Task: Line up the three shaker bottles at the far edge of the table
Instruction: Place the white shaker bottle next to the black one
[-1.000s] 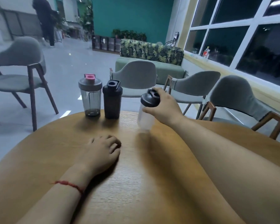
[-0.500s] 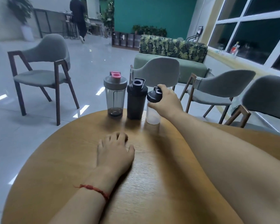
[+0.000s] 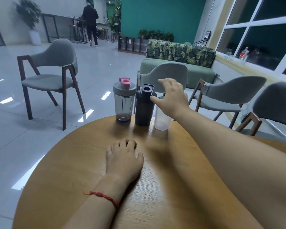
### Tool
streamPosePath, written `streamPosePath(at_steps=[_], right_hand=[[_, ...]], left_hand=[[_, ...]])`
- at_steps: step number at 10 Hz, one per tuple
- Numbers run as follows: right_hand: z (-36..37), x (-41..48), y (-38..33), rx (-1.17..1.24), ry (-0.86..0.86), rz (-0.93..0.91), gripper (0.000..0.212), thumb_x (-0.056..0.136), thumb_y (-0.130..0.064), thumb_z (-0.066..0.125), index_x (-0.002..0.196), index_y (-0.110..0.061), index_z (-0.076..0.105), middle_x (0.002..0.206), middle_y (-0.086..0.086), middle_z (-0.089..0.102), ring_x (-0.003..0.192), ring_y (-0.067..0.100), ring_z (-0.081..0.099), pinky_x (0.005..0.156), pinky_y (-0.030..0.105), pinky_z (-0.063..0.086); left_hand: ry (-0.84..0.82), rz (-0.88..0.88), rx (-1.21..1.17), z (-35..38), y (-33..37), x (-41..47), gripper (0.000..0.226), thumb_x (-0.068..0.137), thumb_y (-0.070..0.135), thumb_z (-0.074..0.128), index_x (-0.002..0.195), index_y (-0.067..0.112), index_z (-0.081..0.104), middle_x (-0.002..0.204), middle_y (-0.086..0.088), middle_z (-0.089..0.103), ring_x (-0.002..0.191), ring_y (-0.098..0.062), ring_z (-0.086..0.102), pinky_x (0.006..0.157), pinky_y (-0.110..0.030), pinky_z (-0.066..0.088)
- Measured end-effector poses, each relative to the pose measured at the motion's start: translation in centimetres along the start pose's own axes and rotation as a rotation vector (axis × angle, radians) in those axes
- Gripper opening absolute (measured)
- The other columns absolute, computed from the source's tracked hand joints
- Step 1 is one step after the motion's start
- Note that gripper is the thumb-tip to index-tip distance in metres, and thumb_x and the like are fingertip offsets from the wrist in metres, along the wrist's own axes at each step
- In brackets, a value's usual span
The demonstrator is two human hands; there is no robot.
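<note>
- Three shaker bottles stand upright in a row at the far edge of the round wooden table: a smoky grey bottle with a pink flip cap on the left, a black bottle in the middle, and a clear bottle on the right
- The black and clear ones stand just beside each other, close to touching; the grey one sits a little apart from the black
- The right hand hovers over the top of the clear bottle with its grip released, fingers spread and closed on nothing; it hides that bottle's lid, so I cannot tell whether the cap is shut
- The left hand lies flat, palm down, on the table nearer the person, its grip slack and empty
- All three look like light, stiff plastic; the grey one holds only a dark residue at the bottom, and the clear one appears nearly empty
- Tall, narrow and light, they would probably tip easily if pushed at the top, and they stand close to the drop at the far edge
- The safest hold is likely around the body below the lid, since the smooth walls may slip and a flip cap could pop open
- Any nudge to even out the row should be low on the body
</note>
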State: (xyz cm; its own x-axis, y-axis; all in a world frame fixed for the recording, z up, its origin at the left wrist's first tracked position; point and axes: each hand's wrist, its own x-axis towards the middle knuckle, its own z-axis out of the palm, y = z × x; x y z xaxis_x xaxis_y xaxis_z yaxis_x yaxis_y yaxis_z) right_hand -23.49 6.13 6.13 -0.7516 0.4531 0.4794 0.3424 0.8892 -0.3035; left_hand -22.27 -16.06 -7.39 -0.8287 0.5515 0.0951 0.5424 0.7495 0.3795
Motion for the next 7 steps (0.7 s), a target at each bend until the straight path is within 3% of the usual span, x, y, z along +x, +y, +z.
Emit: streamPosePath(at_steps=[1,2,3,4,5,6,7], right_hand=[[-0.6,1.8,-4.0,0.026,-0.133,-0.164,0.073,0.092,-0.055,0.068,0.160,-0.037,0.049,0.165,-0.002,0.049,0.154,0.027,0.038,0.121,0.056,0.036],[-0.2,3.7,-8.2,-0.049,-0.291,-0.282,0.092,0.084,-0.056,0.074,0.166,-0.043,0.036,0.174,0.000,0.039,0.157,0.030,0.037,0.125,0.063,0.028],[1.0,5.2,-10.1,-0.134,-0.408,-0.302,0.094,0.081,-0.042,0.074,0.166,-0.040,0.035,0.173,-0.004,0.039,0.153,0.028,0.044,0.127,0.064,0.020],[1.7,5.7,-10.6,-0.176,-0.375,-0.311,0.082,0.081,-0.031,0.070,0.160,-0.032,0.046,0.159,-0.002,0.053,0.138,0.028,0.056,0.122,0.053,0.032],[2.0,5.6,-10.8,-0.232,-0.319,-0.321,0.079,0.084,-0.043,0.074,0.157,-0.031,0.049,0.149,0.003,0.057,0.133,0.030,0.058,0.116,0.049,0.037],[2.5,6.0,-10.9,-0.243,-0.294,-0.333,0.079,0.084,-0.050,0.075,0.157,-0.031,0.050,0.147,0.005,0.057,0.133,0.032,0.058,0.118,0.051,0.035],[2.1,5.6,-11.0,-0.259,-0.302,-0.333,0.089,0.083,-0.056,0.076,0.163,-0.036,0.042,0.157,0.004,0.050,0.141,0.033,0.053,0.123,0.057,0.030]], left_hand=[[0.013,-0.001,0.021,-0.1,0.1,0.0,0.042,0.093,0.051,0.041,0.126,0.030,0.057,0.141,-0.001,0.056,0.137,-0.026,0.044,0.118,-0.051,0.029],[0.005,0.009,0.033,-0.3,0.0,0.0,0.044,0.095,0.052,0.043,0.130,0.030,0.056,0.142,-0.003,0.057,0.138,-0.027,0.043,0.118,-0.051,0.028],[0.011,0.016,0.029,-0.4,0.0,-0.1,0.047,0.096,0.049,0.044,0.138,0.029,0.054,0.149,-0.003,0.053,0.143,-0.027,0.040,0.119,-0.051,0.026],[0.018,0.017,0.041,-0.5,0.3,-0.1,0.048,0.096,0.047,0.045,0.138,0.028,0.053,0.150,-0.003,0.052,0.144,-0.028,0.039,0.119,-0.051,0.027],[0.019,0.020,0.043,-0.6,0.3,-0.1,0.047,0.097,0.047,0.045,0.139,0.027,0.053,0.150,-0.004,0.052,0.144,-0.028,0.039,0.119,-0.050,0.026],[0.019,0.020,0.030,-0.8,0.4,-0.2,0.047,0.098,0.047,0.044,0.140,0.026,0.052,0.152,-0.005,0.050,0.145,-0.028,0.037,0.119,-0.050,0.022],[0.027,0.017,0.028,-0.7,0.4,-0.2,0.047,0.098,0.045,0.044,0.140,0.025,0.053,0.151,-0.005,0.051,0.145,-0.029,0.037,0.119,-0.051,0.021]])
